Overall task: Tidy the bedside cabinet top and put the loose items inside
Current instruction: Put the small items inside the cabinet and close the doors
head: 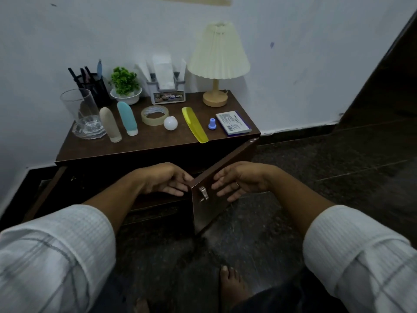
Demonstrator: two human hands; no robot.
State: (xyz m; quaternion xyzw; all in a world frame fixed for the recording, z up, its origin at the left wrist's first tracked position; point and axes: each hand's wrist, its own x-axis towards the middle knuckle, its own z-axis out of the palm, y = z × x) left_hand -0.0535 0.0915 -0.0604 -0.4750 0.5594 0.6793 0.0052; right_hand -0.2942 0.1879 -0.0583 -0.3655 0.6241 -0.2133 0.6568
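Note:
The dark wooden bedside cabinet (140, 146) stands against the wall. Its right door (216, 181) hangs swung out towards me, with a metal latch (203, 192) near its free edge. My left hand (164, 179) rests with spread fingers on the inner side of that edge. My right hand (239, 180) lies flat on the outer face beside the latch. Loose on top lie a beige tube (110, 124), a blue tube (127, 118), a tape roll (154, 115), a white ball (170, 123), a yellow comb (195, 128), a small blue cap (212, 124) and a white box (233, 122).
At the back stand a glass (82, 112), a pen holder (92, 85), a potted plant (125, 86), a tissue holder (167, 86) and a lamp (217, 64). The cabinet's left door (45, 193) also stands swung out. My bare foot (230, 288) is on the dark floor.

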